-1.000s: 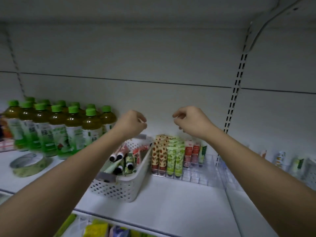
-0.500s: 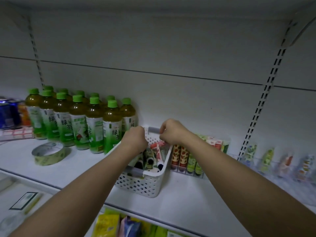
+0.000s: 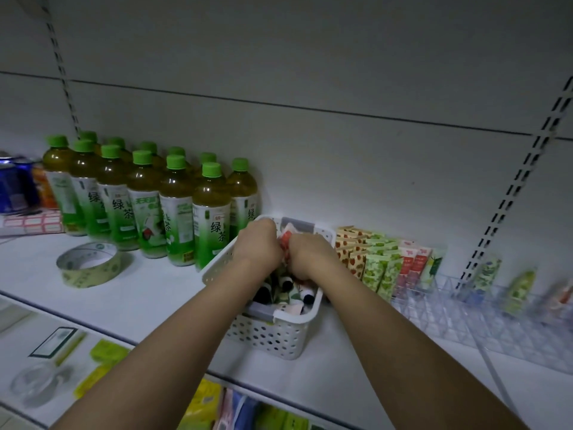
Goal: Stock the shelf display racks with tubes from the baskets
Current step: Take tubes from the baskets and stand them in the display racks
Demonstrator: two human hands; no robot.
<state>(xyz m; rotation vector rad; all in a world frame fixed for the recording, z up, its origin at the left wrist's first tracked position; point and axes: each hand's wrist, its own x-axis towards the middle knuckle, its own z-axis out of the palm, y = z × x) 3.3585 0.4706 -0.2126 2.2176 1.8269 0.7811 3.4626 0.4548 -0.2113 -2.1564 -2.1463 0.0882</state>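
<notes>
Both hands are down in the white perforated plastic basket (image 3: 269,333) on the shelf. Left hand (image 3: 255,248) and right hand (image 3: 305,254) have fingers curled together round a red-and-white printed tube (image 3: 286,238) btwn them, other tubes lying loose underneath. Looks like the pick-up step. Next probably calls for lifting it out and over to the clear plastic display rack (image 3: 483,327) just right of the basket, w/ an empty slot free.

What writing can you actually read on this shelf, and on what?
"绿茶": front labels of the green-capped tea bottles.
"统一": small, above it on the nearest bottle; only just legible.
Blue cans, price stickers, tape roll, racked tubes: print too small or blurred to read.
</notes>
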